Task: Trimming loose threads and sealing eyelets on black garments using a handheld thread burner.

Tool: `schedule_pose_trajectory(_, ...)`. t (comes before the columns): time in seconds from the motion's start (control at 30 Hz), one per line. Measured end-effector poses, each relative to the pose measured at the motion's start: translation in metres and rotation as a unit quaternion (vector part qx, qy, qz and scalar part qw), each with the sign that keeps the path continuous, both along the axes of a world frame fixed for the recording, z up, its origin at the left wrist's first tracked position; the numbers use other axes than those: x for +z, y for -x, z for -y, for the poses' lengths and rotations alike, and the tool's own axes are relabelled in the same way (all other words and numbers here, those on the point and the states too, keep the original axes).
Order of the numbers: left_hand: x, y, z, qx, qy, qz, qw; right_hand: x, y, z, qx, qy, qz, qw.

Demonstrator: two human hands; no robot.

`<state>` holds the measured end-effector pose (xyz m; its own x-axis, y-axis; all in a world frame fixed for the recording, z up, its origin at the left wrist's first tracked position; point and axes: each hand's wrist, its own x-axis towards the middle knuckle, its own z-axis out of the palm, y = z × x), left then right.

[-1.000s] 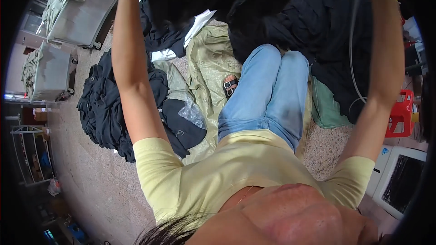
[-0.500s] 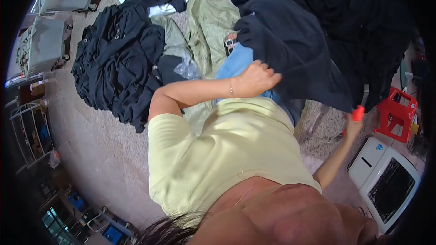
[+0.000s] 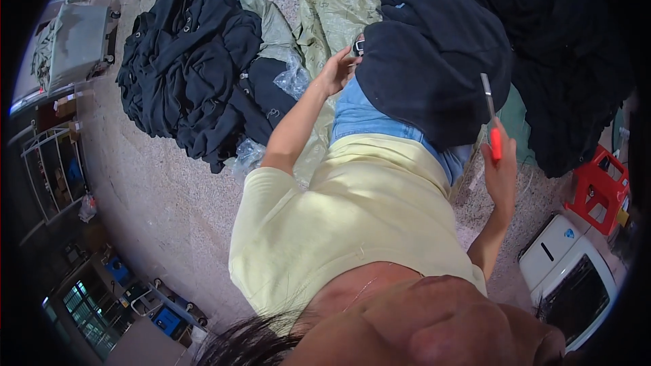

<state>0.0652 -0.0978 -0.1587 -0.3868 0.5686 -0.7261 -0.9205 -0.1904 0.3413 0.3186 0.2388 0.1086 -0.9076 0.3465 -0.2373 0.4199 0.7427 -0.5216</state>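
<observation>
A dark garment (image 3: 434,88) lies spread over my lap, across light blue jeans (image 3: 369,114). At its left edge is my left hand (image 3: 337,73), fingers stretched and apart, with the tips close to the cloth; I see nothing held in it. My right hand (image 3: 500,169) is wrapped round a red-handled tool with a narrow metal blade (image 3: 491,105). The blade points up and away from me, over the garment's right side. Its exact kind cannot be made out.
A heap of dark garments (image 3: 190,68) sits on the left, with clear plastic bags (image 3: 293,80) beside it. More dark cloth (image 3: 576,81) is piled at the right. Olive sheeting (image 3: 332,7) lies ahead. A red stool (image 3: 600,186) and a white bin (image 3: 569,264) stand at the lower right.
My left hand has swung forward and left from above my waist, its curled fingers now extended. My right hand has risen inward with the tool, and the garment lies flatter on my lap.
</observation>
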Motion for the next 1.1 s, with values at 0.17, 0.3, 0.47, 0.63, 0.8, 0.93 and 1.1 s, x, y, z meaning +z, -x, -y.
schedule_pose_trajectory(0.17, -0.032, 0.028, -0.035, 0.103, -0.121, -0.002, 0.987, 0.004, 0.036, 0.036, 0.114, -0.037, -0.082, 0.989)
schedule_pose_trajectory(0.3, 0.013, 0.039, -0.038, 0.276, -0.131, -0.185, 0.934, 0.007, 0.057, 0.063, 0.057, -0.019, -0.071, 0.996)
schedule_pose_trajectory(0.47, 0.076, 0.032, -0.025, 0.282, -0.112, -0.297, 0.906, -0.007, 0.088, 0.098, 0.114, -0.018, -0.098, 0.988)
schedule_pose_trajectory(0.63, 0.08, 0.02, -0.028, 0.266, -0.072, -0.334, 0.901, -0.022, 0.112, 0.111, 0.152, -0.027, -0.136, 0.979)
schedule_pose_trajectory(0.8, 0.093, 0.018, -0.035, 0.252, -0.087, -0.336, 0.903, -0.025, 0.113, 0.112, 0.133, -0.029, -0.149, 0.979)
schedule_pose_trajectory(0.93, 0.105, 0.025, -0.024, 0.237, -0.184, -0.121, 0.946, -0.018, 0.099, 0.1, 0.129, -0.003, -0.172, 0.977)
schedule_pose_trajectory(1.1, 0.056, 0.019, -0.009, 0.193, -0.123, -0.104, 0.968, -0.017, 0.08, 0.095, 0.132, -0.033, -0.058, 0.989)
